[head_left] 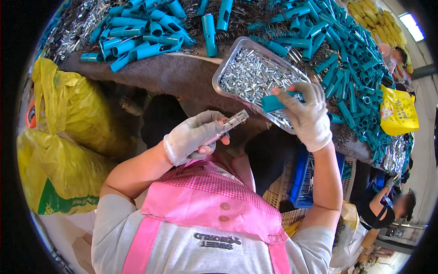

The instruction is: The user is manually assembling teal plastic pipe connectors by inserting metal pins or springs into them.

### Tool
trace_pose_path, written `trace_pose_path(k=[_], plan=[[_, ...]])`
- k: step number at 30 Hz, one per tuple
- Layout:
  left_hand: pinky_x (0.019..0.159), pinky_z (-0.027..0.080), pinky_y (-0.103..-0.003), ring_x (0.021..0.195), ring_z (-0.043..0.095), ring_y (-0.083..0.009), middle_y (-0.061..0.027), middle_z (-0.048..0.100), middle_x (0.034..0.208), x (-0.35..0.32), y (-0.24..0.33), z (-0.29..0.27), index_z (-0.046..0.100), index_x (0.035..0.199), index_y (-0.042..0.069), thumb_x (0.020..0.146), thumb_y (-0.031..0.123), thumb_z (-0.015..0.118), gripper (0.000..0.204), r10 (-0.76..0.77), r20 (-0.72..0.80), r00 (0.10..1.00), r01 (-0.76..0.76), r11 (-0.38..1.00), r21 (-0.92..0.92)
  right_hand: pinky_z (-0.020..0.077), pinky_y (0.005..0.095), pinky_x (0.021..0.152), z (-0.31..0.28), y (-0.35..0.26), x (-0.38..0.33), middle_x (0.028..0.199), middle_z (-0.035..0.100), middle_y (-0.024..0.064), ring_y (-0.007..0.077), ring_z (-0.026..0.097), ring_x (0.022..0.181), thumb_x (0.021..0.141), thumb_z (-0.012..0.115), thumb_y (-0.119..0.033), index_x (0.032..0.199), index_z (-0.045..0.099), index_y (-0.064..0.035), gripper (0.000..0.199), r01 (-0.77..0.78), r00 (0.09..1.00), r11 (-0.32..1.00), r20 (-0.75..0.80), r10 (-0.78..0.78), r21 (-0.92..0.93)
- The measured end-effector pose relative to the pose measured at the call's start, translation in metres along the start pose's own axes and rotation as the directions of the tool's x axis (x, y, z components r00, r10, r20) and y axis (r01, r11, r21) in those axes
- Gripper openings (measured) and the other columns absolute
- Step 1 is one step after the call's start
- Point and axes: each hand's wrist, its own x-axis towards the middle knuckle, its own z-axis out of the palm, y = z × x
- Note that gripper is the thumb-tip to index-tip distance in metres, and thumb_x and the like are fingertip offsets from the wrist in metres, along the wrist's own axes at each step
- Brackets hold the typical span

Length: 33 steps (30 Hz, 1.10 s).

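My left hand (194,136), in a white glove, grips a clear plastic tube (230,124) that points up and right toward the tray. My right hand (306,114), also gloved, holds a teal plastic sleeve (276,102) over the near edge of a metal tray (227,64). The tray is filled with several small silver metal pins (255,75). The two hands are about a hand's width apart, the tube's tip just below the teal sleeve.
Heaps of teal plastic sleeves (137,32) and dark metal springs cover the table beyond the tray. Yellow sacks (64,137) stand at my left. A blue crate (303,178) sits under the table. Other people (388,208) work at the right.
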Motion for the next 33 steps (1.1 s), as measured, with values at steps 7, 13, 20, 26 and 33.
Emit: trace_pose_path(k=[7,13,20,26,33], plan=[[0.043,0.03,-0.018,0.05,0.036,-0.0043,-0.0103,0.062,0.084,-0.005,-0.001,-0.013,0.041,0.131,0.008,0.093,0.017,0.053,0.041,-0.018,0.048,0.999,0.011,0.991,0.131,0.043,0.0385,0.08,0.005,-0.029,-0.005,0.093,0.052,0.001,0.0221,0.053,0.088,0.069,0.071,-0.016,0.098,0.071,-0.0283,0.031,0.161,0.979,0.984,-0.113,-0.169,-0.078],[0.045,0.033,-0.017,0.051,0.039,-0.0039,-0.0093,0.064,0.085,-0.007,-0.004,-0.014,0.045,0.131,0.007,0.092,0.017,0.053,0.041,-0.074,0.102,0.992,0.035,0.941,0.337,0.0425,0.0391,0.079,0.009,-0.04,-0.016,0.094,0.052,0.0009,0.0208,0.053,0.089,0.068,0.072,-0.018,0.102,0.068,-0.0304,0.037,0.195,0.972,0.975,-0.113,-0.207,-0.105],[0.043,0.031,-0.015,0.049,0.038,-0.003,-0.0094,0.064,0.086,-0.003,-0.005,-0.028,0.049,0.128,0.005,0.093,0.017,0.052,0.038,-0.116,0.125,0.985,0.101,0.987,0.122,0.0438,0.0368,0.075,0.01,-0.038,-0.02,0.092,0.053,0.0019,0.0225,0.054,0.083,0.071,0.07,-0.012,0.106,0.068,-0.0295,0.039,0.08,0.996,0.997,-0.026,-0.08,-0.011],[0.037,0.029,-0.016,0.044,0.038,-0.0031,-0.0108,0.066,0.084,-0.002,-0.001,-0.028,0.048,0.128,0.004,0.092,0.018,0.048,0.038,-0.23,0.093,0.969,0.218,0.968,0.123,0.0435,0.0363,0.073,0.009,-0.042,-0.018,0.092,0.053,0.001,0.0213,0.055,0.082,0.07,0.074,-0.018,0.102,0.07,-0.0279,0.034,0.167,0.983,0.986,-0.082,-0.166,0.01],[0.04,0.03,-0.016,0.048,0.041,-0.0041,-0.0152,0.065,0.088,0.005,-0.005,-0.025,0.048,0.128,0.004,0.09,0.018,0.051,0.04,-0.234,0.142,0.962,0.213,0.966,0.148,0.0473,0.0385,0.074,0.018,-0.051,-0.017,0.099,0.056,0.0067,0.0242,0.058,0.087,0.068,0.073,-0.024,0.112,0.066,-0.0235,0.044,0.154,0.98,0.889,0.046,-0.192,0.431]])
